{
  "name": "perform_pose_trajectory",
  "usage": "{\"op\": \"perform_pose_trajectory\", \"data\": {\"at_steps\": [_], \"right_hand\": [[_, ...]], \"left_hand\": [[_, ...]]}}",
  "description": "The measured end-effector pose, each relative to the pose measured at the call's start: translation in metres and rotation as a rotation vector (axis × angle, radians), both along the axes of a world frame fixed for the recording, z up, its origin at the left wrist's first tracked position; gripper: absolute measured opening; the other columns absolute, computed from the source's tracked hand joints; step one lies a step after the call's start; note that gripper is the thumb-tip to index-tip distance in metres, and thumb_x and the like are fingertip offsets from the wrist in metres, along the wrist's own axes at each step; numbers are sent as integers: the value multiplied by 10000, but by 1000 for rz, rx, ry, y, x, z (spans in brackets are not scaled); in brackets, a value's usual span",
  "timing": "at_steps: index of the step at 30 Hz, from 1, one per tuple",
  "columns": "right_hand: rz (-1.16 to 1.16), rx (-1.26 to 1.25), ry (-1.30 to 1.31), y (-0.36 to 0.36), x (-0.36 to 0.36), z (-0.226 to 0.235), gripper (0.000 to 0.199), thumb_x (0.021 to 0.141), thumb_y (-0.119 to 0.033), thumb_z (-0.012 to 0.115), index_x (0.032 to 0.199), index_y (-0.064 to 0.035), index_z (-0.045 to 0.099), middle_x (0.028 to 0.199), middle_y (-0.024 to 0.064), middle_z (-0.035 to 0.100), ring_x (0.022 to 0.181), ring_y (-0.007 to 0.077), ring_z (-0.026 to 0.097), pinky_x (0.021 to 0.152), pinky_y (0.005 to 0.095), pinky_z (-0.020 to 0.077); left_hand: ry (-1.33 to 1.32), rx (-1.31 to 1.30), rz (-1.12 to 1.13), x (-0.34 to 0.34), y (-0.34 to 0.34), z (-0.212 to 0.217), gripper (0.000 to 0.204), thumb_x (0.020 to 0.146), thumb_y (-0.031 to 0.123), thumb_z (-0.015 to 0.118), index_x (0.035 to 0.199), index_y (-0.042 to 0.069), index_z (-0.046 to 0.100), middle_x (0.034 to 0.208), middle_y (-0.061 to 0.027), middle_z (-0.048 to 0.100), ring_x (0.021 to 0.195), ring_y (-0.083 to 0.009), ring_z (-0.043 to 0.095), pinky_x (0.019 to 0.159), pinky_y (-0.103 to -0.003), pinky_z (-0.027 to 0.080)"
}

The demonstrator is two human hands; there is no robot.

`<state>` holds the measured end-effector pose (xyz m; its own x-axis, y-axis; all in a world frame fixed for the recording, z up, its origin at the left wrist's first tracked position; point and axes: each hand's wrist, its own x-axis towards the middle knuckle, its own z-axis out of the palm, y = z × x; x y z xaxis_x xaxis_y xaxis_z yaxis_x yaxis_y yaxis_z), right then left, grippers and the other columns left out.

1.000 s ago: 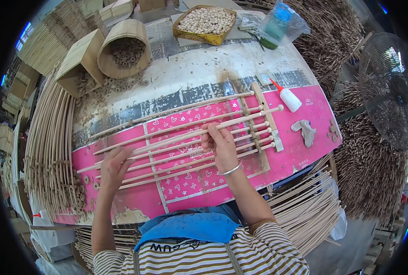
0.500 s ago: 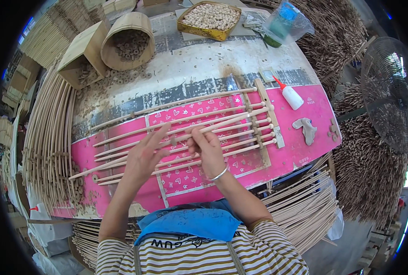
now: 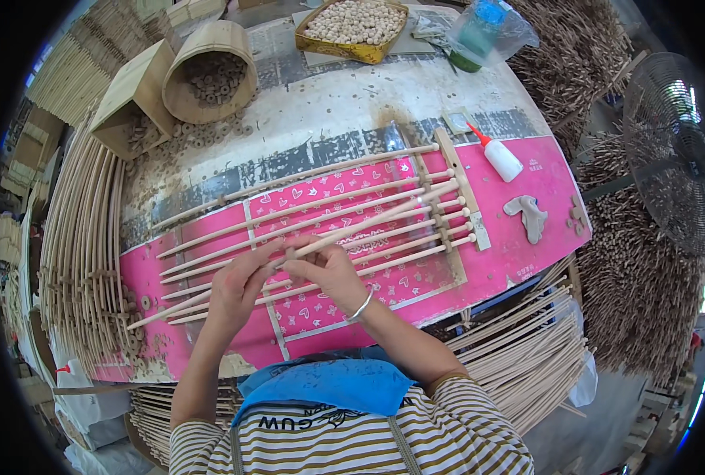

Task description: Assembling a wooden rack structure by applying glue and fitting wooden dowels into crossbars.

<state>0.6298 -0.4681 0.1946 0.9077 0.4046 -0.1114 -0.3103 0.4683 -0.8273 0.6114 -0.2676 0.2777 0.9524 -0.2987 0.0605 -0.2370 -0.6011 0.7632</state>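
A pale wooden rod [image 3: 384,219] slants across the pink mat [image 3: 539,261], its balled end up at the right. Around the middle of this rod my right hand [image 3: 333,277] is closed. My left hand [image 3: 241,283] meets it there, fingertips pinched at a small wooden ring [image 3: 291,254] on the rod; the fingers partly cover it. Beneath my hands lie several similar rods [image 3: 352,190], their balled ends resting along a notched wooden strip [image 3: 463,190]. A white squeeze bottle [image 3: 503,161] with a red tip lies beyond the strip, near a grey crumpled piece [image 3: 531,217].
A dense bundle of rods [image 3: 83,229] with rings lines the left edge. Behind it are a wooden box [image 3: 131,95] and a round tub [image 3: 210,75] of small rings. A yellow tray [image 3: 372,52] holds wooden balls. At the right stands a fan [image 3: 669,142].
My left hand has gone from spread fingers to a pinch at the ring. My right hand has slid left and down along the rod, so both hands now meet.
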Motion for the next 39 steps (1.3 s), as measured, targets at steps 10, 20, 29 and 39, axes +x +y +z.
{"op": "perform_pose_trajectory", "data": {"at_steps": [10, 20, 29, 39], "right_hand": [[-315, -49, 2, -76, 25, 11, 301, 981, -93, 740, 1268, -4, 717, 906, 8, 713, 754, 78, 654, 700, 245, 563], [-297, -136, -19, -111, 27, -6, 331, 979, -110, 752, 1290, -11, 697, 895, 15, 709, 766, 87, 661, 682, 245, 564], [-342, -133, 21, -118, 23, -3, 394, 970, -132, 762, 1331, -29, 644, 913, 41, 706, 763, 112, 668, 655, 253, 567], [-332, -128, 25, -127, 22, 6, 251, 998, -156, 728, 1193, -14, 658, 898, 51, 692, 749, 108, 661, 646, 264, 560]], "left_hand": [[-23, 37, 55, -13, 36, -3, 306, 965, 8, 662, 1264, 2, 723, 914, -128, 664, 806, -253, 645, 736, -344, 504], [-10, 54, 91, -17, 46, -11, 265, 934, -8, 675, 1190, -6, 747, 945, -125, 677, 841, -251, 661, 747, -337, 511], [-20, 87, 67, -9, 43, -17, 274, 923, -4, 691, 1189, 11, 754, 941, -126, 682, 847, -268, 676, 753, -347, 518], [-10, 120, 54, 2, 44, -21, 300, 925, -9, 687, 1215, 27, 756, 927, -116, 670, 850, -246, 676, 756, -326, 515]]}}
